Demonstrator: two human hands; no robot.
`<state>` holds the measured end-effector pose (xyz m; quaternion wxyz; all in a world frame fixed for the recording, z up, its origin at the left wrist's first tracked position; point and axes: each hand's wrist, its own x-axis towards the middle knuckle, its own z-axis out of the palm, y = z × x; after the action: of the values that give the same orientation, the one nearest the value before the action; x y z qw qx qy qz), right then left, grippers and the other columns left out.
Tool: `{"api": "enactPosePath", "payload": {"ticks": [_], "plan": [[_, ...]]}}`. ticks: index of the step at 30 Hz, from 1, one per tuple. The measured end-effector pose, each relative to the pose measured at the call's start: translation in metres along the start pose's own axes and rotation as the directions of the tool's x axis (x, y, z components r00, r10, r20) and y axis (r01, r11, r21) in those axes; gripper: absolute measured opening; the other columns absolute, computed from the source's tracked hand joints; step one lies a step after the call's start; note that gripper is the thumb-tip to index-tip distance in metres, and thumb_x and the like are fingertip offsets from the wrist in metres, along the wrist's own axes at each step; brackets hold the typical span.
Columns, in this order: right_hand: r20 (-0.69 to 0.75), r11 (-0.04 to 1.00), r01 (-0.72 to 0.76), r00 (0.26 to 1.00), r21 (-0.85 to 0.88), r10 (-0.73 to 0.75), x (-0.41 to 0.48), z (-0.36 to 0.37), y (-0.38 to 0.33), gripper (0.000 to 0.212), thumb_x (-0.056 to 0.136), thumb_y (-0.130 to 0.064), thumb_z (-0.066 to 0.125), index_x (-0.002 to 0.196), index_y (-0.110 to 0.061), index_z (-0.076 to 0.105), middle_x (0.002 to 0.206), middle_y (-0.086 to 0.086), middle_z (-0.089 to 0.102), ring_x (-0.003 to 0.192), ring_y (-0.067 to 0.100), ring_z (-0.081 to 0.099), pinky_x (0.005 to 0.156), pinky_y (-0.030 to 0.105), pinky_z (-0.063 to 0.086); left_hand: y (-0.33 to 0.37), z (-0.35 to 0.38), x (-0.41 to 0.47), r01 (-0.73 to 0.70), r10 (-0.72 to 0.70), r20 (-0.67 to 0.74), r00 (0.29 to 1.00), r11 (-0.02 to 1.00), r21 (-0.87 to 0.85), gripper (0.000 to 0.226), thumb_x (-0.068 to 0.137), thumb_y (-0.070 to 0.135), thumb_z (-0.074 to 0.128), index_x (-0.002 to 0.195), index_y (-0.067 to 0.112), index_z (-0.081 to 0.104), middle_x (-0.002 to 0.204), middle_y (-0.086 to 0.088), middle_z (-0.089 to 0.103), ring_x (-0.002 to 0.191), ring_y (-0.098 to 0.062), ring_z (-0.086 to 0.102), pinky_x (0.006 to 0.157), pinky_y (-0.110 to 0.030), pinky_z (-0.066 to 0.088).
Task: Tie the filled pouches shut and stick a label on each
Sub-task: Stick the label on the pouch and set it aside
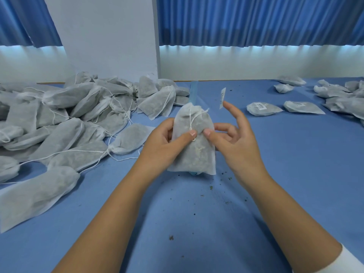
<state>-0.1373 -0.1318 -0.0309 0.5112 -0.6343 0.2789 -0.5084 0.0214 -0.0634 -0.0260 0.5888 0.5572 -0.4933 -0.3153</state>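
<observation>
A filled white pouch [194, 152] stands upright in the middle, its neck tied with white string. My left hand [167, 142] grips its left side, thumb pressed on the front. My right hand [232, 134] holds the right side with thumb and lower fingers, while its raised index finger carries a small white label [222, 98] stuck to the fingertip. A blue backing strip [193, 93] rises behind the pouch.
A big heap of pouches [69, 119] with loose strings covers the left of the blue table [197, 223]. Labelled pouches [263, 108] lie at the right, more pouches [338, 95] at the far right. Dark crumbs dot the cloth. A white pillar [110, 36] stands behind.
</observation>
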Motion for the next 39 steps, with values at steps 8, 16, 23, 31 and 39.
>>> {"api": "enactPosePath", "payload": {"ticks": [8,16,23,31,39], "plan": [[-0.103,0.988,0.128,0.985,-0.091,-0.137,0.001,-0.009,-0.016,0.013,0.094,-0.015,0.060,0.085,-0.023,0.064,0.097,-0.006,0.062,0.085,0.000,0.058,0.075,0.019,0.050,0.004,-0.002,-0.002,0.071,-0.070,-0.023,0.997,0.997,0.034,0.030,0.080,0.035,0.080,0.101,0.015,0.074,0.091,-0.005,0.078,0.089,-0.028,0.074,0.088,-0.056,0.056],[0.114,0.963,0.197,0.977,-0.185,-0.178,-0.007,-0.003,-0.023,0.019,0.096,-0.011,0.057,0.080,-0.022,0.062,0.124,-0.002,0.053,0.095,-0.015,0.056,0.080,0.004,0.040,0.007,-0.001,-0.006,0.026,-0.024,-0.022,0.999,0.990,0.137,0.022,0.077,0.029,0.085,0.095,0.021,0.076,0.084,0.002,0.078,0.079,-0.014,0.074,0.072,-0.034,0.058],[-0.151,0.984,0.149,0.980,0.101,-0.132,0.003,-0.017,-0.025,0.018,0.087,-0.026,0.056,0.076,-0.032,0.068,0.105,-0.013,0.069,0.099,0.010,0.062,0.088,0.030,0.049,0.008,-0.001,-0.005,0.058,-0.046,-0.067,0.997,0.982,0.182,0.022,0.077,0.034,0.083,0.090,0.017,0.075,0.083,0.000,0.077,0.083,-0.020,0.074,0.073,-0.038,0.058],[0.114,0.999,0.039,0.993,0.013,-0.040,-0.007,-0.003,-0.023,0.016,0.098,-0.012,0.053,0.084,-0.016,0.060,0.077,-0.011,0.068,0.065,0.007,0.058,0.061,0.019,0.049,0.007,0.000,-0.005,0.050,-0.036,-0.073,0.997,0.978,0.202,0.020,0.077,0.033,0.084,0.092,0.022,0.076,0.080,0.005,0.077,0.076,-0.012,0.073,0.064,-0.026,0.054],[0.048,0.980,0.016,0.999,-0.199,-0.006,-0.005,-0.004,-0.015,0.009,0.096,-0.011,0.058,0.093,-0.010,0.066,0.109,-0.002,0.068,0.089,-0.009,0.059,0.067,0.007,0.043,0.010,0.000,-0.007,0.029,-0.030,-0.002,1.000,0.974,0.224,0.026,0.074,0.031,0.086,0.097,0.027,0.076,0.082,0.010,0.077,0.077,-0.006,0.073,0.068,-0.022,0.057]]}}
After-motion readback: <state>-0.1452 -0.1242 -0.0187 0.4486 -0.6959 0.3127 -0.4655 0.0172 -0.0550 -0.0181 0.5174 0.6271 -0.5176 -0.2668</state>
